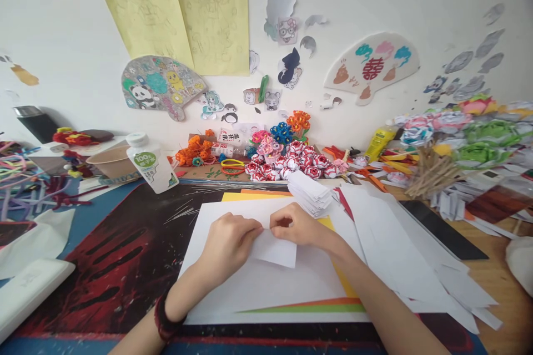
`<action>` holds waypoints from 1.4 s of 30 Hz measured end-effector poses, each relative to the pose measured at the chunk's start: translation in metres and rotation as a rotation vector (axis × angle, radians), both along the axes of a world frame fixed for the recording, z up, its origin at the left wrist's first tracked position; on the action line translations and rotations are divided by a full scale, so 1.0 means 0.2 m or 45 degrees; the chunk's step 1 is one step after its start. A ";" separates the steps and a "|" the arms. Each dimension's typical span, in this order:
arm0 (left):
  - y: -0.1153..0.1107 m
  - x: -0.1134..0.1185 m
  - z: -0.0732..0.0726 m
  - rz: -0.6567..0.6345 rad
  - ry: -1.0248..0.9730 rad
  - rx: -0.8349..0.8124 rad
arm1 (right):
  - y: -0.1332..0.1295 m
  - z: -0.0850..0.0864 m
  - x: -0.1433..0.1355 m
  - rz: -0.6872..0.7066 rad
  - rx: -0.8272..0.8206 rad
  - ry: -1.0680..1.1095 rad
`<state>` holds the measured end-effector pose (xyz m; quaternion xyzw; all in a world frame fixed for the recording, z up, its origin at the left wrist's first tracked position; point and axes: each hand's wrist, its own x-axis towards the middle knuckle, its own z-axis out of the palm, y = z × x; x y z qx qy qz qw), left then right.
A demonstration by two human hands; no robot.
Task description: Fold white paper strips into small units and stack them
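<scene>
A small piece of white paper [275, 250] is pinched along its top edge between my two hands, its lower part hanging toward me. My left hand [233, 239] grips it with thumb and forefinger, and a dark red band circles that wrist. Close beside it, my right hand [296, 224] pinches the same edge, fingers curled. Beneath both hands lies a large white sheet [220, 294] on top of yellow, orange and green sheets. Just behind my right hand sits a stack of small white paper pieces [308, 193]. The fingertips partly hide the pinched edge.
White paper strips [400, 238] spread to the right, near a black flat strip [443, 228]. Thin wires [183, 213] lie on the dark mat [125, 266]. A white bottle [152, 163], red-white paper flowers [295, 162] and a yellow bottle [380, 143] stand along the back.
</scene>
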<state>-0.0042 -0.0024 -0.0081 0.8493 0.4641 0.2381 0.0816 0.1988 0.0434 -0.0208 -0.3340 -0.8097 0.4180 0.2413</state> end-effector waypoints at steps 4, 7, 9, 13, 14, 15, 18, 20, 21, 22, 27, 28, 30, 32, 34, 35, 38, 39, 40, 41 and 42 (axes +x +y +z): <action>0.01 -0.02 0.00 0.045 0.023 0.032 | 0.01 -0.01 0.01 -0.032 0.039 -0.032; 0.03 -0.04 0.01 0.091 0.028 0.057 | 0.02 -0.01 0.03 -0.078 0.081 -0.067; 0.04 -0.06 0.02 0.118 0.021 0.078 | 0.04 -0.02 0.04 -0.110 0.109 -0.085; 0.08 -0.13 0.04 0.185 -0.032 0.134 | 0.07 -0.04 0.09 -0.216 0.197 -0.139; 0.08 -0.15 0.04 0.231 -0.076 0.161 | 0.08 -0.04 0.10 -0.276 0.233 -0.164; 0.09 -0.16 0.05 0.276 -0.127 0.181 | 0.09 -0.05 0.11 -0.347 0.268 -0.184; 0.10 -0.19 0.08 0.347 -0.272 0.138 | 0.10 -0.06 0.11 -0.465 0.240 -0.162; 0.10 -0.19 0.08 0.349 -0.351 0.081 | 0.09 -0.05 0.09 -0.413 0.092 -0.065; 0.10 -0.18 0.08 0.342 -0.382 0.053 | 0.08 -0.05 0.08 -0.355 0.005 0.001; 0.10 -0.17 0.08 0.336 -0.409 0.029 | 0.07 -0.04 0.07 -0.291 -0.077 0.072; 0.10 -0.14 0.04 0.310 -0.560 -0.077 | 0.04 0.00 0.04 -0.153 -0.270 0.369; 0.11 -0.14 0.04 0.300 -0.602 -0.107 | 0.04 0.01 0.04 -0.151 -0.287 0.400; 0.11 -0.14 0.02 0.278 -0.680 -0.170 | 0.03 0.03 0.04 -0.128 -0.297 0.424; 0.11 -0.14 0.02 0.263 -0.715 -0.211 | 0.03 0.04 0.04 -0.108 -0.287 0.427; 0.11 -0.13 0.02 0.264 -0.657 -0.215 | 0.02 0.04 0.04 -0.130 -0.293 0.446; 0.10 -0.12 0.02 0.274 -0.594 -0.191 | 0.02 0.03 0.04 -0.156 -0.302 0.457; 0.09 -0.09 0.02 0.272 -0.375 -0.009 | 0.03 0.02 0.04 -0.253 -0.335 0.469; 0.08 -0.08 0.01 0.247 -0.318 0.061 | 0.03 0.01 0.04 -0.275 -0.344 0.470; 0.08 -0.07 0.01 0.209 -0.275 0.108 | 0.03 0.01 0.04 -0.289 -0.349 0.469; 0.07 -0.06 0.00 0.168 -0.245 0.126 | 0.03 0.00 0.03 -0.296 -0.348 0.470; 0.07 -0.05 0.00 0.132 -0.225 0.119 | 0.03 0.00 0.03 -0.300 -0.345 0.469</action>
